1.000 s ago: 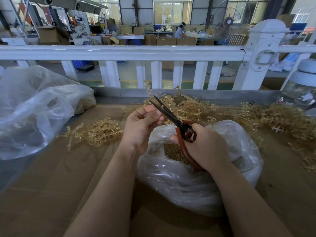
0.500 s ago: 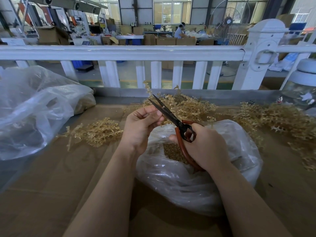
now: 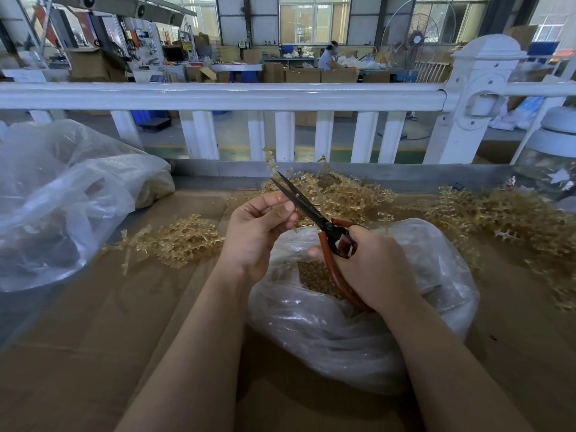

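Our cardboard-covered table (image 3: 93,338) carries a clear bag (image 3: 343,338) right under the grip. Above it our right hand (image 3: 374,269) curls round the red handles of the scissors (image 3: 308,210), whose blades are slightly parted. Our left hand (image 3: 258,232) pinches a small piece (image 3: 290,208) against them. Just beyond lie golden sprigs (image 3: 343,194), then a white railing (image 3: 218,96).

Two hands (image 3: 258,235) (image 3: 374,269), one pair of scissors (image 3: 311,212), two plastic bags (image 3: 343,338) (image 3: 62,198), three sprig heaps (image 3: 177,241) (image 3: 343,194) (image 3: 505,219)
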Available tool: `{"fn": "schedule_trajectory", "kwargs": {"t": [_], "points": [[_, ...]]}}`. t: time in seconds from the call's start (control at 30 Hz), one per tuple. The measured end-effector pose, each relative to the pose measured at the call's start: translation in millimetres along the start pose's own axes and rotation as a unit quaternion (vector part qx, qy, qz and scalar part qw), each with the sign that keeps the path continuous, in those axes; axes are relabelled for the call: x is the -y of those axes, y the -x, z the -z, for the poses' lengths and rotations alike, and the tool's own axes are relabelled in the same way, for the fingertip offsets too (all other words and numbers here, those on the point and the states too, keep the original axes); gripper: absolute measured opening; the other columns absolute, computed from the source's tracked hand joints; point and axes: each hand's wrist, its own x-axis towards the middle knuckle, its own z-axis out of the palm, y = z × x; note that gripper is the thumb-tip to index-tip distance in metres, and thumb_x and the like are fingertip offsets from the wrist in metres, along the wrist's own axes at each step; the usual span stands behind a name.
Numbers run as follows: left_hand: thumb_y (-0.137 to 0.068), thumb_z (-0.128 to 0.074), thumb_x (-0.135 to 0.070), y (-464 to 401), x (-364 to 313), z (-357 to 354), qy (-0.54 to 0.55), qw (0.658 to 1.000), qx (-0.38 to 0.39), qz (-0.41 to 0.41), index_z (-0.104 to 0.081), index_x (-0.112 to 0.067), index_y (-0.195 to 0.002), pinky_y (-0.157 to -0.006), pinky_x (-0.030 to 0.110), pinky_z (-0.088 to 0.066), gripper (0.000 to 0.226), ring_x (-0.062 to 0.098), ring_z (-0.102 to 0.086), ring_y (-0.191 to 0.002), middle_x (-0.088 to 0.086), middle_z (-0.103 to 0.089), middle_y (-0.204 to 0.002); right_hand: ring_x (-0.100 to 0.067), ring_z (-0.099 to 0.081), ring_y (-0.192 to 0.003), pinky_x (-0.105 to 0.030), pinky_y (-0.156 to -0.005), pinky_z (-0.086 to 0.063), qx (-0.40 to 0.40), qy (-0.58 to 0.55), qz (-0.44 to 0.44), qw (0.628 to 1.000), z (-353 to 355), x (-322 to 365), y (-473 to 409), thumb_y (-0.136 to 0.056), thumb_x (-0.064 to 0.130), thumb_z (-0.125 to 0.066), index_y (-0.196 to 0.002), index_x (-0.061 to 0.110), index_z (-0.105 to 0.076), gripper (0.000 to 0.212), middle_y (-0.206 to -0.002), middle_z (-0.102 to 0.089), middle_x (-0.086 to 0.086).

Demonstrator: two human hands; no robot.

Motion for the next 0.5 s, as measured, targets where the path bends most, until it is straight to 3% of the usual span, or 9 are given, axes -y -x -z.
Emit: {"fn": "schedule_trajectory", "kwargs": {"t": [0.27, 0.37, 0.5], "points": [[-0.082, -0.065, 0.001, 1.6, -2.7, -3.3, 0.009, 1.000, -0.006, 0.014, -0.068, -0.006, -0.084, -0.070, 0.021, -0.054, 0.008, 0.011, -0.061, -0.066, 0.004, -0.067, -0.075, 0.001, -0.047, -0.046, -0.015, -0.045, -0.029, -0.006, 0.003, 0.007, 1.000, 0.1, 0.7, -0.1, -0.066, 0.091, -0.045, -0.061, 0.032, -0.041, 0.059, -0.049, -0.046, 0.015], [-0.089, -0.059, 0.004, 0.4, -2.0, -4.6, 0.009, 0.999, -0.045, 0.019, -0.067, -0.010, -0.076, -0.066, 0.020, -0.054, 0.021, 0.009, -0.061, -0.062, 0.003, -0.069, -0.072, 0.004, -0.047, -0.052, -0.014, -0.047, -0.032, -0.003, 0.047, 0.020, 0.999, -0.1, 0.3, 0.5, -0.070, 0.092, -0.040, -0.075, 0.034, -0.055, 0.060, -0.056, -0.052, 0.019], [-0.091, -0.057, 0.001, -1.5, -2.3, -3.5, 0.042, 0.994, -0.091, 0.035, -0.066, -0.009, -0.082, -0.062, 0.019, -0.053, 0.016, 0.007, -0.059, -0.059, 0.000, -0.068, -0.069, 0.003, -0.047, -0.052, -0.009, -0.049, -0.033, -0.006, 0.060, 0.029, 0.998, -0.5, 1.7, 1.5, -0.070, 0.094, -0.031, -0.089, 0.031, -0.067, 0.075, -0.063, -0.057, 0.020]]}}
